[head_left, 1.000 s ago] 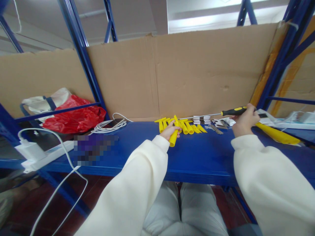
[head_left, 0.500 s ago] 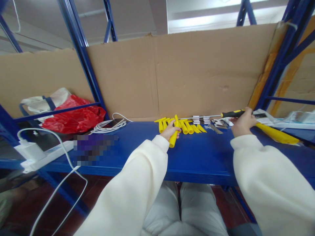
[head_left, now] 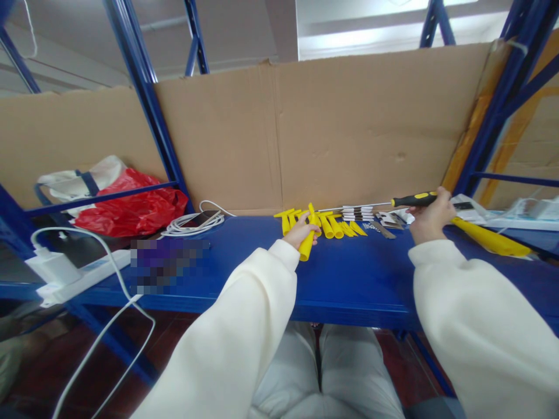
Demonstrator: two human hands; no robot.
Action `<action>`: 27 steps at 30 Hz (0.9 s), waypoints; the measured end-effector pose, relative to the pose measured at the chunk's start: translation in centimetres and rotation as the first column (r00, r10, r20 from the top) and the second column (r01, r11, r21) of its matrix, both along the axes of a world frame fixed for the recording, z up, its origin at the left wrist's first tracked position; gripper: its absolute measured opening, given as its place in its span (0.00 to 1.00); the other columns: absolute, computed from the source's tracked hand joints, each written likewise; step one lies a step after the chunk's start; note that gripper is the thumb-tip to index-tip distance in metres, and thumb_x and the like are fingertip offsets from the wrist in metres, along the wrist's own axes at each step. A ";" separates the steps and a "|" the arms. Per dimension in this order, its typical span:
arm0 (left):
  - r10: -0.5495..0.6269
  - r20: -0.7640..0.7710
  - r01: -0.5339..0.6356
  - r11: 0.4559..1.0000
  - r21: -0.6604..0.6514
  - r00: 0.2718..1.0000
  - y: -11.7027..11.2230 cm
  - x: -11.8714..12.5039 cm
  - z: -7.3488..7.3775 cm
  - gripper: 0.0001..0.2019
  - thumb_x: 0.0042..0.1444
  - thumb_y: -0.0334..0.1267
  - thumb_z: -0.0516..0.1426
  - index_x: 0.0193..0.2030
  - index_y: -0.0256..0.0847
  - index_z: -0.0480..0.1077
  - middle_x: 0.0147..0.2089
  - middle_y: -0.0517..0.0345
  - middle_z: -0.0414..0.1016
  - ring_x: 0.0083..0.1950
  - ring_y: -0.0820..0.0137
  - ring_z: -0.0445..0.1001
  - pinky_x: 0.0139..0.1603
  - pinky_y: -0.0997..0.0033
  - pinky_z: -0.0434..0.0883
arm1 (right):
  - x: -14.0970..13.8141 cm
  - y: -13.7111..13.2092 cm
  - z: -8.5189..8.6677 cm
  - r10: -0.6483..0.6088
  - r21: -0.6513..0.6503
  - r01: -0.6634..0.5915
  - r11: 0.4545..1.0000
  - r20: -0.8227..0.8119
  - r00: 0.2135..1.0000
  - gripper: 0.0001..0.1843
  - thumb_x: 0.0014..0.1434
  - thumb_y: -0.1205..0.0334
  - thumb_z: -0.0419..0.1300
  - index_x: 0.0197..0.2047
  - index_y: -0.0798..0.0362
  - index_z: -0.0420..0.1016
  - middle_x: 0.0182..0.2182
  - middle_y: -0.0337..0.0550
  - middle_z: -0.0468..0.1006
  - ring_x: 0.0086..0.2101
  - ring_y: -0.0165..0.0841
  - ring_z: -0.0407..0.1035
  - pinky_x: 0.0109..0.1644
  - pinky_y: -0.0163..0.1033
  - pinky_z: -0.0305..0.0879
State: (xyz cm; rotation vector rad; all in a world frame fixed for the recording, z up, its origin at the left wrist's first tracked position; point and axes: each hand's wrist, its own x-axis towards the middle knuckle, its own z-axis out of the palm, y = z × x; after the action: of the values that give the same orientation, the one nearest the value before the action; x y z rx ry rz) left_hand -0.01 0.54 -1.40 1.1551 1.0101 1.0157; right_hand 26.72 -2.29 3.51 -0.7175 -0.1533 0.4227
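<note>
My left hand (head_left: 300, 231) is closed around a yellow plastic handle (head_left: 307, 247) on the blue shelf (head_left: 349, 279). My right hand (head_left: 430, 219) grips a screwdriver (head_left: 413, 200) by its black and yellow handle. Its long metal shaft points left, with the tip reaching the piece in my left hand. A row of several more yellow handles (head_left: 334, 224) lies just behind my left hand. Small metal blades (head_left: 358, 213) lie in a stack between my two hands.
A cardboard sheet (head_left: 349, 128) backs the shelf. A red bag (head_left: 131, 206), a phone with a white cable (head_left: 198, 221) and a white power strip (head_left: 56, 270) lie to the left. A long yellow piece (head_left: 493, 238) and white items (head_left: 524, 212) lie to the right.
Both hands have stayed almost where they were. The screwdriver handle dipped a little and came back up.
</note>
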 end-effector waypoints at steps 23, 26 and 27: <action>0.028 -0.002 -0.028 0.999 0.038 1.000 -0.6 0.0 0.7 0.46 0.60 0.22 0.58 0.83 0.48 0.52 0.34 0.64 0.72 0.21 0.76 0.64 0.25 0.76 0.65 | -1.0 -1.6 0.6 0.191 -0.185 -0.199 0.962 -0.060 0.980 0.15 0.79 0.57 0.59 0.38 0.49 0.62 0.25 0.28 0.69 0.16 0.23 0.62 0.19 0.24 0.66; 0.071 0.005 -0.071 0.996 0.045 0.997 -0.6 0.0 0.8 0.46 0.60 0.20 0.56 0.83 0.48 0.52 0.36 0.62 0.72 0.21 0.77 0.63 0.24 0.76 0.64 | -0.7 -1.6 0.6 0.282 -0.203 -0.285 0.937 -0.043 0.958 0.21 0.81 0.50 0.56 0.35 0.50 0.63 0.22 0.29 0.64 0.19 0.24 0.63 0.22 0.25 0.69; 0.082 0.008 -0.082 0.995 0.047 0.997 -0.5 0.0 0.8 0.46 0.60 0.20 0.56 0.83 0.49 0.52 0.37 0.61 0.73 0.22 0.77 0.63 0.24 0.76 0.64 | -0.6 -1.6 0.6 0.315 -0.203 -0.315 0.927 -0.038 0.948 0.23 0.81 0.48 0.55 0.34 0.50 0.62 0.21 0.29 0.61 0.19 0.25 0.63 0.23 0.25 0.70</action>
State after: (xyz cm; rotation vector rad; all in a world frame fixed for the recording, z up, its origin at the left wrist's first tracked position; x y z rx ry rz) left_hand 0.01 0.00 -0.61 1.1565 1.0401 1.1132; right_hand 26.08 -3.86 4.10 -0.9010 -0.2241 0.7567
